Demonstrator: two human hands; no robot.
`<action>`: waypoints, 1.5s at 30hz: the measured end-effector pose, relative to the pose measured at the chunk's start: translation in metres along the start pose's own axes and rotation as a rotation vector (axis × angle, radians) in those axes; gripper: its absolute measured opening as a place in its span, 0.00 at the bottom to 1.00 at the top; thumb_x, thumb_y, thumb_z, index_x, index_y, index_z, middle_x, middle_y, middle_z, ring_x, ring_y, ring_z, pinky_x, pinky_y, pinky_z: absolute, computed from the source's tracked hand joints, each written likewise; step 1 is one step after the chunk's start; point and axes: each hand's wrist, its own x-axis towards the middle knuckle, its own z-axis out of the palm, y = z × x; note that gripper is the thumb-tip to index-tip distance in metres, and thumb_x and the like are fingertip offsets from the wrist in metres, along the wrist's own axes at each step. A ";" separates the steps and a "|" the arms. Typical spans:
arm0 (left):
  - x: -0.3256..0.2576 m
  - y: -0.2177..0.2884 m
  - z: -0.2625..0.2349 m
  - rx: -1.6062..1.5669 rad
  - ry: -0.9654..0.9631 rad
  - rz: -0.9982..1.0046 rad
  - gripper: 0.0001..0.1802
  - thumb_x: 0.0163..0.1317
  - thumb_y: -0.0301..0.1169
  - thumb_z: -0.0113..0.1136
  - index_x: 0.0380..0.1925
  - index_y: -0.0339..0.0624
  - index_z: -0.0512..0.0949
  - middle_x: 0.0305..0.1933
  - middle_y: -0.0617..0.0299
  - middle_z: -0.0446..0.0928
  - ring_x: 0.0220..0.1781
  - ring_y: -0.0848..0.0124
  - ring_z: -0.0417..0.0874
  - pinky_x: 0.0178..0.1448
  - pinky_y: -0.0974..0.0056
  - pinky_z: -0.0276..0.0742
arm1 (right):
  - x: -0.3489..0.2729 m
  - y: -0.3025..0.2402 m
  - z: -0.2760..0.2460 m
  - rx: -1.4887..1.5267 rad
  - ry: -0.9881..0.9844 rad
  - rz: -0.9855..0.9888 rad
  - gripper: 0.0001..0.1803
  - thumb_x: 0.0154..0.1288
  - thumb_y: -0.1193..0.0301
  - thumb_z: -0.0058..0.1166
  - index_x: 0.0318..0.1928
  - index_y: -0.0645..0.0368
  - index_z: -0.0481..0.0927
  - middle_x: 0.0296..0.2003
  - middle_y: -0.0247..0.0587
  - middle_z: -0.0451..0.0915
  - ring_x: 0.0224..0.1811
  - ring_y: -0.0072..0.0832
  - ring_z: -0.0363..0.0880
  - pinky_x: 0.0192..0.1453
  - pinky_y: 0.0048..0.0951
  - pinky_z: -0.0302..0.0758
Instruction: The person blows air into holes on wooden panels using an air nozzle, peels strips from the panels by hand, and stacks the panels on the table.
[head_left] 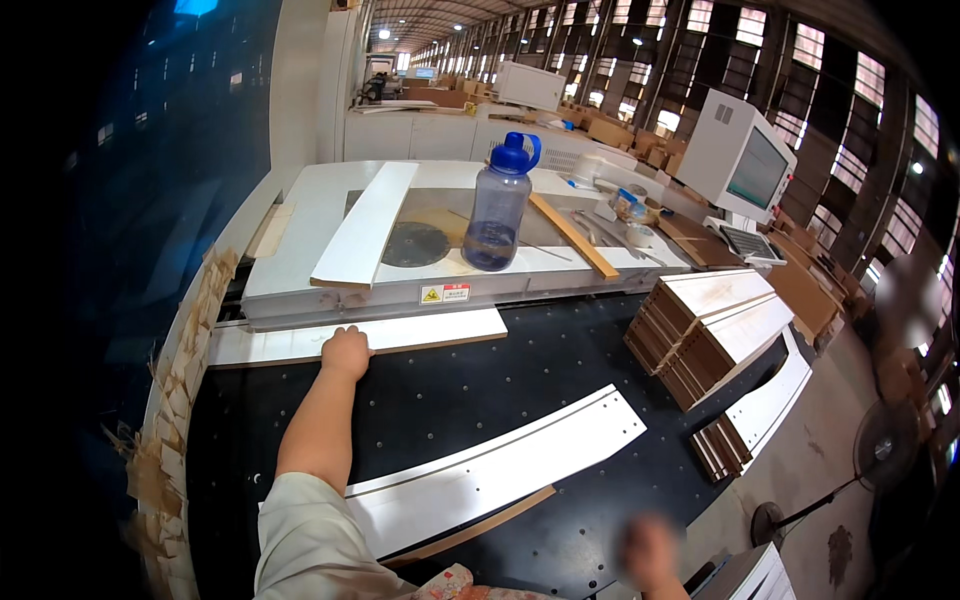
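Observation:
My left hand [347,352] is on a long white board [440,328] lying along the far edge of the black worktable, its fingers bent down over it. Nearer to me, a second white panel [500,470] with a groove and small holes lies slantwise on the table. A thin brown-edged strip [480,522] shows beside its near side. My right hand [650,555] is at the lower edge, right of that panel; it is blurred, and its fingers cannot be made out.
Stacked white-faced boards [715,330] stand at the table's right, beside more grooved panels [765,405]. A blue-lidded bottle [495,215], a white board [365,225] and a wooden strip [575,237] rest on the machine bed. A monitor [745,160] and a fan [880,450] are on the right.

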 end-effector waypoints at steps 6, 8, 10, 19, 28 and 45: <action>-0.002 0.003 0.002 0.006 -0.006 -0.033 0.17 0.54 0.43 0.59 0.36 0.42 0.79 0.43 0.60 0.74 0.50 0.62 0.74 0.47 0.58 0.76 | -0.005 0.002 0.000 0.109 -0.027 0.052 0.05 0.42 0.74 0.49 0.24 0.57 0.71 0.23 0.40 0.69 0.26 0.37 0.68 0.29 0.38 0.64; -0.004 0.004 -0.002 0.010 -0.017 -0.039 0.17 0.54 0.43 0.59 0.36 0.43 0.79 0.43 0.60 0.74 0.49 0.62 0.74 0.47 0.58 0.76 | -0.005 0.000 0.000 0.069 -0.010 0.027 0.05 0.42 0.74 0.49 0.24 0.57 0.71 0.23 0.40 0.69 0.26 0.37 0.68 0.29 0.38 0.64; -0.004 0.007 -0.001 0.015 -0.032 -0.041 0.17 0.54 0.43 0.59 0.36 0.43 0.79 0.43 0.60 0.74 0.49 0.62 0.74 0.47 0.58 0.76 | -0.007 0.001 -0.001 0.028 0.005 0.007 0.04 0.42 0.75 0.49 0.24 0.57 0.71 0.23 0.40 0.69 0.26 0.37 0.68 0.28 0.38 0.65; 0.005 0.004 0.015 0.014 -0.017 -0.159 0.16 0.56 0.40 0.58 0.40 0.42 0.77 0.46 0.57 0.73 0.50 0.60 0.74 0.50 0.57 0.75 | -0.006 0.005 0.000 -0.016 0.162 -0.078 0.08 0.41 0.72 0.55 0.27 0.55 0.77 0.27 0.41 0.75 0.30 0.39 0.74 0.31 0.37 0.72; -0.167 0.094 -0.055 -0.497 -0.157 0.359 0.30 0.58 0.42 0.56 0.58 0.39 0.65 0.64 0.49 0.62 0.67 0.56 0.60 0.68 0.60 0.56 | 0.002 -0.005 -0.012 0.152 0.125 -0.028 0.09 0.44 0.75 0.54 0.31 0.60 0.79 0.36 0.46 0.78 0.42 0.43 0.76 0.46 0.38 0.73; -0.349 0.188 -0.064 -0.398 0.213 0.549 0.14 0.47 0.25 0.52 0.37 0.43 0.75 0.38 0.61 0.76 0.42 0.62 0.76 0.45 0.58 0.69 | 0.035 -0.056 -0.015 0.219 -0.217 -0.499 0.22 0.48 0.67 0.61 0.46 0.58 0.74 0.43 0.43 0.75 0.48 0.41 0.74 0.50 0.37 0.72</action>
